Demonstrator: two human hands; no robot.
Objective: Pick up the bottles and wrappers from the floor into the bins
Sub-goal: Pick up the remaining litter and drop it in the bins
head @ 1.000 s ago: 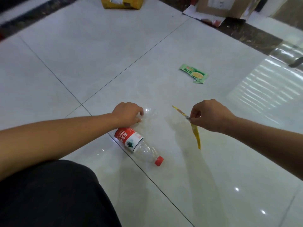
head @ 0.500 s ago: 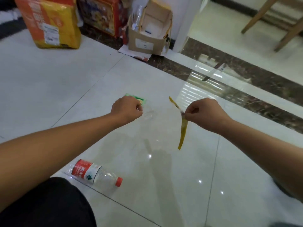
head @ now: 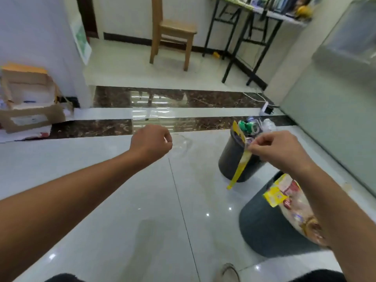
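Note:
My right hand (head: 272, 149) pinches a long yellow wrapper (head: 239, 169) that dangles in front of the far dark bin (head: 227, 159). That bin holds several bottles and green wrappers at its top. A clear plastic wrapper (head: 182, 144), hard to make out against the tiles, is gripped by my left hand (head: 151, 142), held out to the left of the bins. A nearer dark bin (head: 264, 226) stands under my right forearm, stuffed with a bag and a yellow wrapper (head: 274, 195).
A torn cardboard box (head: 30, 102) sits at the left by a white wall. Beyond a dark marble strip stand a wooden chair (head: 173, 31) and a black-legged table (head: 250, 37). A power strip (head: 266, 109) lies by the glass partition on the right. My shoe (head: 230, 271) shows at the bottom.
The view has swung up and to the right, from the floor with the red-label bottle to the two bins. Both hands have kept their wrappers and now hang near the far bin.

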